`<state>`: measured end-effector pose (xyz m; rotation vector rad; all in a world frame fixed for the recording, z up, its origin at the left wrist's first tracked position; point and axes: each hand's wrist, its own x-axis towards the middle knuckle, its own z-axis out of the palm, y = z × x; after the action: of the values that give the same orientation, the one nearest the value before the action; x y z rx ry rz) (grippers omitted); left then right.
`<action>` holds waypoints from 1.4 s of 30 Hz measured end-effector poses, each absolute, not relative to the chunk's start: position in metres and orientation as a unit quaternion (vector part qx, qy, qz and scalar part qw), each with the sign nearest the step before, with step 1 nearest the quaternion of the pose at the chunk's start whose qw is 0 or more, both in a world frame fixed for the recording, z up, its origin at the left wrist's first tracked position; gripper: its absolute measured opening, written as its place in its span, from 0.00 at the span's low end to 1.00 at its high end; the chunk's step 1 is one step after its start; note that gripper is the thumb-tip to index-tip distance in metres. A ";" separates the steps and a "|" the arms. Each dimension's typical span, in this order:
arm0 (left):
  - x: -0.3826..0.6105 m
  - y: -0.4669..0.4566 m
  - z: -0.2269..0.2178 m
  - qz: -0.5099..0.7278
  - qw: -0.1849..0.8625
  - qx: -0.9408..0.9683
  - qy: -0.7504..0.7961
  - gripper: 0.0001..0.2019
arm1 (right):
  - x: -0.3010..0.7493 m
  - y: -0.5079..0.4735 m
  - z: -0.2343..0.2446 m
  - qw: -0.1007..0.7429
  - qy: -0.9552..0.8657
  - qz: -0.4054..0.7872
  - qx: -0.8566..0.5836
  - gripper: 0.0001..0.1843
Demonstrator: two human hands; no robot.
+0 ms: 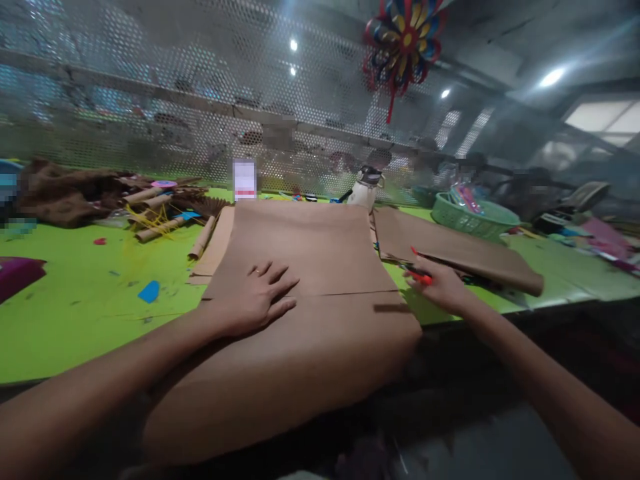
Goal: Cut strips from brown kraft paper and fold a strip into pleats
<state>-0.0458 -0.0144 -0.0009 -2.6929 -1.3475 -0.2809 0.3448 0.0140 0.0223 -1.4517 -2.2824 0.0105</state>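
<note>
A big sheet of brown kraft paper [305,240] lies over the table and curls down past its front edge. A dark cut or seam runs across it from side to side. My left hand [260,297] is flat on the paper's left part, fingers spread. Just beyond the sheet's right edge, my right hand [440,287] is closed around scissors [421,275] with red-orange handles; their short dark end points left, blurred. Behind that hand lies another folded piece of brown paper [450,243], its right end rolled over.
On the green table [90,313] are several paper rolls with yellow strands [160,220], a blue scrap [149,291] and a purple object [20,277]. Behind stand a white jug [364,193] and a green basket [475,220]. A perforated metal screen [190,100] rises at the back.
</note>
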 end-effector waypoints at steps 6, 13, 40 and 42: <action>-0.042 -0.012 -0.005 -0.124 0.081 -0.896 -0.419 0.23 | 0.385 -0.076 -0.045 0.349 -0.743 0.047 -0.569 0.06; -0.053 -0.004 0.019 -0.088 -0.033 -0.912 -0.400 0.20 | 0.359 -0.110 -0.088 0.423 -0.718 0.030 -0.553 0.28; -0.112 -0.075 0.036 -0.200 -0.151 -0.825 -0.507 0.15 | 0.366 -0.019 0.000 0.230 -0.846 0.243 -0.414 0.17; -0.121 -0.089 0.032 -0.199 -0.174 -0.806 -0.530 0.15 | 0.366 -0.019 -0.001 0.243 -0.835 0.243 -0.430 0.17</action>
<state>-0.1209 -0.0887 0.0319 -2.8574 -1.8791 -0.7074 0.3662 -0.0191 -0.0013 -1.1757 -2.2819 0.6634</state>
